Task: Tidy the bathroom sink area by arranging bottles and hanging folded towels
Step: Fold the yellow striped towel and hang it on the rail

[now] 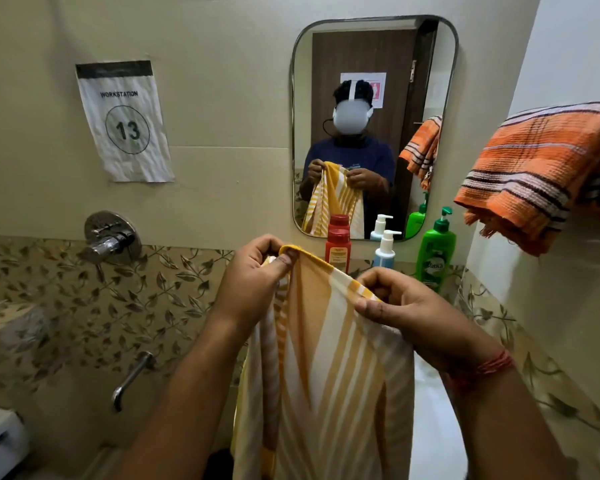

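Yellow and white stripes run down the towel (329,375) that both hands hold up by its top edge, so its long axis hangs straight down toward the bottom of the view. The left hand (253,282) has its fingers curled over the top left corner, thumb pressed on the cloth. The right hand (406,306) pinches the top edge a little lower and to the right, thumb on the front face; a red thread band (492,367) circles that wrist. Between the two hands the edge sags slightly, and the woven cloth falls in soft vertical folds.

Just behind the towel, three bottles stand in a row at the foot of the wall: one red bottle (337,249) with a flat cap, one white and pale blue pump bottle (385,251), and one green pump bottle (435,254), all upright, plastic, near but apart from each other. Above them hangs one mirror (293,133) with rounded corners and a metal rim, showing the person holding the same towel.

At the right, one orange towel (534,171) with dark and pale stripes, coarse in weave, hangs folded over something on the side wall. To the left, the leaf-patterned tile band carries one shiny metal tap (113,239) and, lower, one curved metal spout (132,379). One crumpled paper sign (125,123) reading "WORKSTATION 13" is stuck to the plain cream wall.
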Demonstrator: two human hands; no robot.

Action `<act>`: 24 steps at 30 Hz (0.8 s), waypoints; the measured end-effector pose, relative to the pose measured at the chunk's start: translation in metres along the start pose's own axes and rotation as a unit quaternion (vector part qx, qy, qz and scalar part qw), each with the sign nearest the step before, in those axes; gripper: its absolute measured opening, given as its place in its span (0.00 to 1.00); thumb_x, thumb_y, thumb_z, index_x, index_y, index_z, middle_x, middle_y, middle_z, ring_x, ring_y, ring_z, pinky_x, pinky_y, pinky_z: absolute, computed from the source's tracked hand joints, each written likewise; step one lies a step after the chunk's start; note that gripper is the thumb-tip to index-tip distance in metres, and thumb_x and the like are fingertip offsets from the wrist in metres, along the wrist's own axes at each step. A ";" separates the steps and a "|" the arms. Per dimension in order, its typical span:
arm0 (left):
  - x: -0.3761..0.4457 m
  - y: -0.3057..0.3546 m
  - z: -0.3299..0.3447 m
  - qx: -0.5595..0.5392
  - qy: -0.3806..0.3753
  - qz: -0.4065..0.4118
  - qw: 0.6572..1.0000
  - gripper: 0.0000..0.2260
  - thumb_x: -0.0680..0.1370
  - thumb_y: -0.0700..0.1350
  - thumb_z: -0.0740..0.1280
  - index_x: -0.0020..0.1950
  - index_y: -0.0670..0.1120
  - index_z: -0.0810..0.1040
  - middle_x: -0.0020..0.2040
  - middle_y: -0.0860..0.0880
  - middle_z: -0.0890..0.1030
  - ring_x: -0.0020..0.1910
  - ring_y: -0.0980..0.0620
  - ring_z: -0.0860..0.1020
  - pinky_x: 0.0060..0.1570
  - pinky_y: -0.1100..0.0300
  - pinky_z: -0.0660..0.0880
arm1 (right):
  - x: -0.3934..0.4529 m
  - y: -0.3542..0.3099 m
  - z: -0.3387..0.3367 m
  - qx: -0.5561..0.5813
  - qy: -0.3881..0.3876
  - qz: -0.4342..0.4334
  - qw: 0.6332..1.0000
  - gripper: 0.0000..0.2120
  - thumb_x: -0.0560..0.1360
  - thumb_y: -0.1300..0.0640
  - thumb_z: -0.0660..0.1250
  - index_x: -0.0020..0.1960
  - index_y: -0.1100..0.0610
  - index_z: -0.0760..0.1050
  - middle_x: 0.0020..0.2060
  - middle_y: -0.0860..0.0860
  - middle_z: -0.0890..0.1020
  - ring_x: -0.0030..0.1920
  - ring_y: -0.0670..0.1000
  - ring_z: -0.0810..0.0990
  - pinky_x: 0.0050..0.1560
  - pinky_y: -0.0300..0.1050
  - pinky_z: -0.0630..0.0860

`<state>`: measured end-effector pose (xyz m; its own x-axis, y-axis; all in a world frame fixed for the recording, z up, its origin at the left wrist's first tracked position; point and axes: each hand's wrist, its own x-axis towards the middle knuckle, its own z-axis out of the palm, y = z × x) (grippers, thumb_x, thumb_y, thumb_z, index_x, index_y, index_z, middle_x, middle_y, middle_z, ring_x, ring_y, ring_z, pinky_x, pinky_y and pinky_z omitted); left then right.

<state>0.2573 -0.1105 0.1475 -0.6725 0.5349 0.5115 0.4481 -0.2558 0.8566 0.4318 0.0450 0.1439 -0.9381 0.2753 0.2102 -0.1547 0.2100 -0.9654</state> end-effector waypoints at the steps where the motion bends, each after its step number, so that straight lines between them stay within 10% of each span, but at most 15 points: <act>1: 0.001 -0.001 0.000 0.004 0.003 0.002 1.000 0.10 0.80 0.41 0.68 0.38 0.49 0.77 0.36 0.50 0.77 0.38 0.53 0.74 0.42 0.54 0.72 | 0.001 0.000 0.002 -0.050 0.008 -0.009 0.999 0.12 0.73 0.50 0.73 0.50 0.58 0.78 0.41 0.50 0.82 0.44 0.49 0.81 0.45 0.41 0.77; 10: 0.024 -0.020 -0.046 0.019 0.209 -0.047 0.977 0.10 0.80 0.38 0.68 0.41 0.49 0.75 0.36 0.50 0.77 0.34 0.55 0.76 0.31 0.65 0.73 | -0.017 -0.006 -0.031 -0.086 0.224 -0.041 0.970 0.19 0.69 0.47 0.68 0.42 0.65 0.77 0.34 0.51 0.79 0.37 0.50 0.77 0.39 0.43 0.74; 15: -0.002 0.002 -0.014 0.085 -0.199 -0.096 0.972 0.24 0.74 0.52 0.74 0.70 0.57 0.74 0.63 0.51 0.79 0.58 0.53 0.81 0.55 0.57 0.80 | -0.002 -0.024 -0.002 -0.227 0.130 -0.078 0.962 0.11 0.76 0.51 0.68 0.42 0.59 0.79 0.37 0.54 0.82 0.38 0.49 0.80 0.39 0.44 0.75; 18: -0.015 0.005 0.022 0.071 -0.323 -0.044 0.943 0.16 0.78 0.45 0.71 0.66 0.47 0.78 0.61 0.46 0.82 0.61 0.53 0.80 0.61 0.56 0.77 | 0.017 -0.023 0.026 -0.275 0.076 -0.127 0.950 0.11 0.76 0.50 0.68 0.40 0.57 0.78 0.36 0.54 0.81 0.38 0.52 0.80 0.40 0.50 0.76; 21: -0.011 -0.008 0.015 0.023 -0.244 -0.050 0.968 0.10 0.76 0.47 0.71 0.50 0.40 0.81 0.46 0.38 0.82 0.46 0.51 0.79 0.51 0.53 0.76 | 0.016 -0.014 0.017 -0.284 0.079 -0.110 0.949 0.15 0.75 0.45 0.69 0.40 0.56 0.77 0.34 0.55 0.80 0.35 0.46 0.76 0.37 0.48 0.74; 24: -0.001 -0.023 -0.018 -0.014 -0.083 -0.058 0.995 0.06 0.72 0.48 0.73 0.37 0.50 0.80 0.35 0.55 0.77 0.36 0.58 0.74 0.37 0.64 0.70 | -0.007 -0.012 -0.014 -0.217 0.115 -0.041 0.969 0.19 0.71 0.42 0.69 0.41 0.59 0.79 0.32 0.51 0.80 0.34 0.44 0.76 0.33 0.38 0.72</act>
<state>0.2371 -0.1198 0.1284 -0.6116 0.6865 0.3933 0.3554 -0.2057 0.9118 0.4448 0.0535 0.1561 -0.8267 0.4318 0.3608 -0.0346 0.6011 -0.7985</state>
